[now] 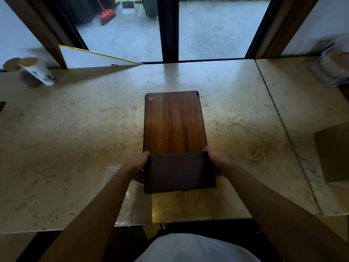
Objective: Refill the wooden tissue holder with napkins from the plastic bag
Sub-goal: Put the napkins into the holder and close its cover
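Note:
The wooden tissue holder [173,123] lies flat in the middle of the marble table, its long brown panel facing up. At its near end sits a darker brown part [179,172], gripped on both sides. My left hand [138,162] holds its left edge and my right hand [217,160] holds its right edge. A clear plastic bag [130,203] lies flat on the table under my left forearm, near the front edge. No napkins are visible inside the holder.
A white paper cup [37,70] and a second cup [11,64] stand at the far left. A plastic-wrapped pack [332,69] lies at the far right. A cardboard box [334,154] stands on the right. A white board [90,57] leans behind the table [75,129].

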Demonstrator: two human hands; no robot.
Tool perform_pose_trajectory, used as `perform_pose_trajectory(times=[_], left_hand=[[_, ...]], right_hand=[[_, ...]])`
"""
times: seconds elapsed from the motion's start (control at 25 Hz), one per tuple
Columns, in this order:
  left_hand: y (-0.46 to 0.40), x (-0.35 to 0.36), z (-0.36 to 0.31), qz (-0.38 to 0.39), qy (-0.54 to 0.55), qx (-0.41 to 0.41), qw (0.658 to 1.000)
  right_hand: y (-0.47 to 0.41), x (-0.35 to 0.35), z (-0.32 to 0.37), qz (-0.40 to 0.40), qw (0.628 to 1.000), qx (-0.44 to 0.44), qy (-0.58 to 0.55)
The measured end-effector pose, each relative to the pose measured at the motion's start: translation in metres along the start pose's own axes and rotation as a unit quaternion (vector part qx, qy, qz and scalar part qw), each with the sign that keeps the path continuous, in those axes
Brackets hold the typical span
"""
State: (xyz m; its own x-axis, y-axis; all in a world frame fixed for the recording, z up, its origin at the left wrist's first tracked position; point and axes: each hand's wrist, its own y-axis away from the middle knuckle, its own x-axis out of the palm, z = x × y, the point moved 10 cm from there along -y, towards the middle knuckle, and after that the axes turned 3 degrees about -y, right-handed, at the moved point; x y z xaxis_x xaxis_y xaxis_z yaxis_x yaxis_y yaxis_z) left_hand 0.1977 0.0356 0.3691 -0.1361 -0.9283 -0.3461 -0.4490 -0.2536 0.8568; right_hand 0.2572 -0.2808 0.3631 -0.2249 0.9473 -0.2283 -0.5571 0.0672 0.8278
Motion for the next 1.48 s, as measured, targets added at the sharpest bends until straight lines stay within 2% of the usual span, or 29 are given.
perform_pose_trajectory(times=[0.24,0.4,0.52,0.6,0.76,0.92,1.12,1.48], left_hand=[[0.02,-0.023,-0.03,0.001,0.156,0.111,0.981],[0.024,-0.031,-0.033,-0.018,0.267,0.17,0.948],[0.027,-0.031,-0.019,-0.086,0.344,0.199,0.914],[0.027,-0.026,-0.007,-0.119,0.341,0.224,0.905],[0.019,0.0,0.025,-0.095,0.39,0.195,0.895],[0.019,0.02,0.047,-0.086,0.365,0.18,0.909],[0.023,0.021,0.054,-0.091,0.287,0.208,0.93],[0.025,0.019,0.05,-0.102,0.241,0.226,0.938]], right_hand=[[0.022,-0.034,0.038,-0.11,0.985,-0.129,-0.007],[0.037,-0.029,0.048,-0.114,0.974,-0.192,-0.043],[0.039,-0.026,0.031,-0.119,0.969,-0.199,-0.089],[0.037,-0.023,0.011,-0.127,0.966,-0.192,-0.119],[0.032,-0.03,-0.029,-0.166,0.958,-0.178,-0.152],[0.029,-0.03,-0.051,-0.139,0.958,-0.183,-0.17],[0.024,-0.026,-0.067,-0.125,0.957,-0.185,-0.183],[0.016,-0.027,-0.068,-0.108,0.965,-0.185,-0.152]])
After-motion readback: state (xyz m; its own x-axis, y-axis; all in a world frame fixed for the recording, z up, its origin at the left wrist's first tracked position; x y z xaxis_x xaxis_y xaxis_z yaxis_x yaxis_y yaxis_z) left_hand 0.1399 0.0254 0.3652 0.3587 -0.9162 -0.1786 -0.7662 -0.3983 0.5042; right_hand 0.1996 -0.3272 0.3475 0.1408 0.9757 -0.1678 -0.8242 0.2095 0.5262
